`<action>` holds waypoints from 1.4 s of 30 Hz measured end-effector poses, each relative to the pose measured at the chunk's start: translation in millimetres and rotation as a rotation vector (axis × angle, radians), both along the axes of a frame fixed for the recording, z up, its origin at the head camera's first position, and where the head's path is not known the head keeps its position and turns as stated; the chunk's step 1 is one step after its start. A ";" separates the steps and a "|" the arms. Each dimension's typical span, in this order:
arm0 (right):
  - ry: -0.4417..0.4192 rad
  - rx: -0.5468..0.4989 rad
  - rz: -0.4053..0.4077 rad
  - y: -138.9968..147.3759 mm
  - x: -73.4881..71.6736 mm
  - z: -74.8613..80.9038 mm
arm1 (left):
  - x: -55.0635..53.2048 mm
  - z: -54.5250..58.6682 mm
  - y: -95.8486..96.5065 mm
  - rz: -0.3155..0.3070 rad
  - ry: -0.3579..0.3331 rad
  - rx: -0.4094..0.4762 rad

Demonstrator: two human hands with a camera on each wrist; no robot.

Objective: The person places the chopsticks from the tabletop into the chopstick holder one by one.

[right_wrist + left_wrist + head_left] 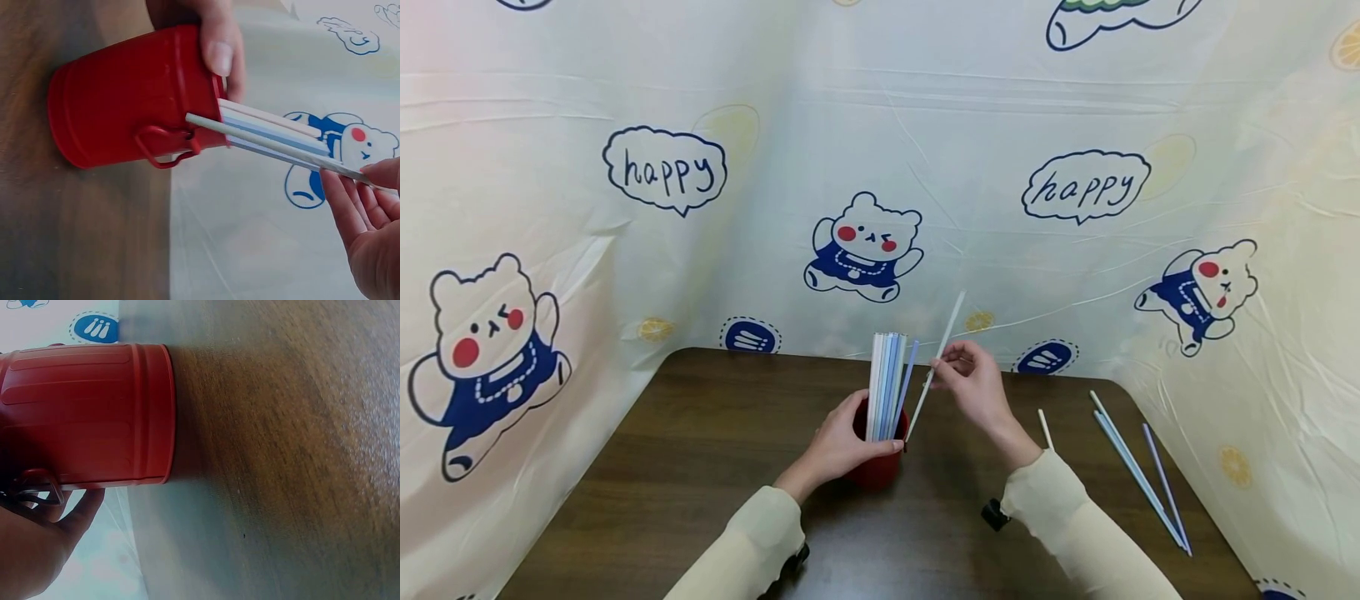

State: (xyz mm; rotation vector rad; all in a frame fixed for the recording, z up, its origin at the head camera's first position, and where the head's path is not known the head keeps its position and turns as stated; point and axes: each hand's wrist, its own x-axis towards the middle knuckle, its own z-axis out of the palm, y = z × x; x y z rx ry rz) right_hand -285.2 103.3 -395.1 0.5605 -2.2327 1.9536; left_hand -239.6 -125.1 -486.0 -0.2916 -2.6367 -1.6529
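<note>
A red metal bucket [876, 477] with a small side handle [153, 150] stands on the table. My left hand [842, 437] grips it near its top, the thumb lying across the rim. A bundle of white and blue straws [886, 387] stands upright in the bucket, with a periwinkle straw [907, 375] leaning to the right. Between thumb and fingers, my right hand [977, 387] pinches a white straw [262, 139] at a slant. Its lower end overlaps the bucket's outside near the rim in the right wrist view; whether it touches I cannot tell.
On the right of the brown table [700, 450] lie light blue straws [1135, 467] and a purple straw [1165, 483]. A white straw [1045, 427] is partly hidden by my right sleeve [1052, 492]. A printed cloth [962, 125] hangs behind and beside the table.
</note>
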 end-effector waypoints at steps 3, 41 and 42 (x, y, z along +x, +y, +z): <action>0.030 -0.026 -0.027 1.0 0.0 4.8 | 0.4 -0.3 -0.1 0.001 -0.003 -0.005; -0.010 0.485 0.066 -8.3 1.7 -44.7 | 0.1 -1.3 0.3 -0.013 0.012 0.032; -0.009 0.484 0.061 -5.9 0.7 -42.9 | -0.1 -1.0 0.0 -0.008 0.005 0.029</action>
